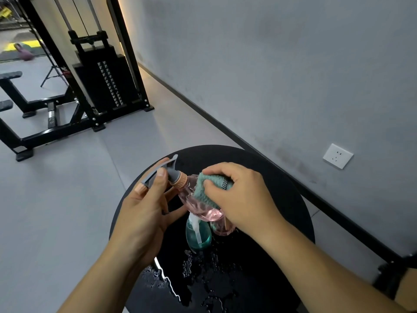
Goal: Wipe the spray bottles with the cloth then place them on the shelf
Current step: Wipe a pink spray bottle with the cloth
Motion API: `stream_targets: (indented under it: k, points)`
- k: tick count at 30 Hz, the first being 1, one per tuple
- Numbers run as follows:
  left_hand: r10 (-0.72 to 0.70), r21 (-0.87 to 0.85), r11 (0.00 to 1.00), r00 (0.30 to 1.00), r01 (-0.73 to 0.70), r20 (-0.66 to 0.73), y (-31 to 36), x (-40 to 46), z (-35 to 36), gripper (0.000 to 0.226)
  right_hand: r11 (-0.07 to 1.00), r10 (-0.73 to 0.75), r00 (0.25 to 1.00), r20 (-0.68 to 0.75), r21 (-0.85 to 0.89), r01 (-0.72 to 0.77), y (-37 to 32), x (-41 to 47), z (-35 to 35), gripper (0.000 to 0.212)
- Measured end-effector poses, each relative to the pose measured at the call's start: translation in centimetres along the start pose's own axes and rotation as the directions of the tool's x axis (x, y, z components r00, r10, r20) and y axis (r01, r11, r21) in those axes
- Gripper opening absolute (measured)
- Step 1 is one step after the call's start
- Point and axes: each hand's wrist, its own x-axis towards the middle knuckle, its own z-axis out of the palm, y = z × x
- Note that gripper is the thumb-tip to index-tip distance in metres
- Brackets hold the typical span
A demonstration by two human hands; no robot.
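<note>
A clear pink spray bottle [198,204] with a grey trigger head lies tilted above a round black table [282,188]. My left hand [144,213] grips its grey head, thumb on the trigger part. Over the bottle's body my right hand [239,197] pinches a teal cloth [207,188] and presses it on the pink plastic. A teal spray bottle [198,236] with a white trigger stands upright on the table just below the pink one, between my hands. No shelf is in sight.
Water drops and a wet patch [198,274] cover the table's near part. A black cable weight machine [99,71] stands on the grey floor at the back left. The grey wall on the right carries a white socket [337,156].
</note>
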Motion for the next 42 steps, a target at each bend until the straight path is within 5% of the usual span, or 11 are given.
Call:
stream_targets:
  k: [3,8,13,20,24,32,38,42]
  points:
    - [0.005,-0.032,0.999,1.000,-0.005,-0.002,0.1,0.0,-0.1,0.026,0.998,0.051,0.998,-0.034,0.030,-0.050,0.3,0.1,-0.5,0.020]
    - [-0.006,-0.029,1.000,1.000,0.005,-0.023,0.1,0.0,0.0,0.032,0.995,-0.098,0.994,0.053,-0.016,0.099,-0.3,-0.4,0.2,0.022]
    - [0.011,-0.059,0.998,0.997,-0.015,-0.072,0.7,0.2,-0.4,0.034,0.998,-0.032,0.999,-0.022,-0.059,0.030,0.5,-0.2,-0.1,0.019]
    - [0.011,-0.039,0.999,0.994,-0.016,-0.105,1.0,0.1,-0.3,0.043,0.982,-0.181,0.980,0.082,-0.030,0.184,0.0,-0.5,0.3,0.021]
    - [0.036,-0.061,0.997,0.984,-0.047,-0.172,1.6,0.3,-0.9,0.054,0.992,-0.079,0.995,0.057,-0.092,0.085,0.6,-0.4,-0.1,0.017]
    - [0.040,-0.039,0.998,0.986,-0.047,-0.162,1.3,0.4,-1.1,0.032,0.978,-0.196,0.977,0.084,-0.061,0.201,0.3,-0.8,0.9,0.018]
    - [0.060,-0.081,0.994,0.980,-0.077,-0.189,1.9,0.5,-1.2,0.030,0.996,0.001,1.000,0.016,-0.089,0.000,1.0,-0.3,0.2,0.014]
    - [0.061,-0.069,0.995,0.982,-0.075,-0.178,1.7,0.5,-1.3,0.029,0.997,-0.046,0.999,0.027,-0.067,0.048,0.6,-0.8,0.4,0.015]
